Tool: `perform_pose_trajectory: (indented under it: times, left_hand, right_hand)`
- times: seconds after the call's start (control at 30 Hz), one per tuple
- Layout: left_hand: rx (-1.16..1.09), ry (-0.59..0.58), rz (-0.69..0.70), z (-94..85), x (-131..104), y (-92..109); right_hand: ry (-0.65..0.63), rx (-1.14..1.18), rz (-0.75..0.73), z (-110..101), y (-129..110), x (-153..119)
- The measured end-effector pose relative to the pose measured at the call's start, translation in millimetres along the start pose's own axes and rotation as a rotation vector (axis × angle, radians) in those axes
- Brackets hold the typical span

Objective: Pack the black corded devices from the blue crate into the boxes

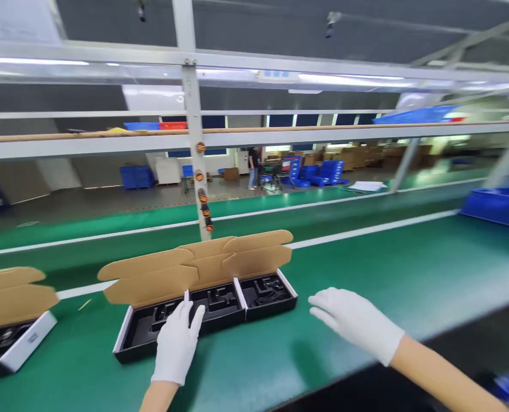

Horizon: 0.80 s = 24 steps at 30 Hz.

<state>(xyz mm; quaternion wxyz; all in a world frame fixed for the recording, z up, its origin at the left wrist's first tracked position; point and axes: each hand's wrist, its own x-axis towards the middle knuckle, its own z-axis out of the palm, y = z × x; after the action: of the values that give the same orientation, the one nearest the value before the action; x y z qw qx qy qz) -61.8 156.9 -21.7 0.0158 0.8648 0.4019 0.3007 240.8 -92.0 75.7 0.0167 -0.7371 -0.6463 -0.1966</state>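
Observation:
Three open cardboard boxes stand side by side on the green work surface, their brown lids raised at the back. My left hand [177,344], in a white glove, is over the front of the left box [139,333] near its join with the middle box [214,303]; its fingers are apart, and whether they touch the box I cannot tell. Black moulded trays line the boxes. In the right box [268,293] lies what looks like a dark cable. My right hand [355,321], also gloved, hovers over the surface right of the boxes with fingers stretched out, holding nothing.
Another open box [31,342] stands at the far left. A blue bin [497,207] is at the right on the green surface [391,269]. A white upright post [194,114] and a shelf rail [314,136] rise behind the boxes. A person [253,167] stands far back.

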Motion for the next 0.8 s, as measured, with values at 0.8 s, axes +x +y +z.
perform_pose_trajectory:
  times: [0.8]
  left_hand:
    - [-0.784, -0.621, 0.402, 28.3, -76, 95]
  right_hand:
    - [-0.716, 0.201, 0.951, -48, 6, -267]
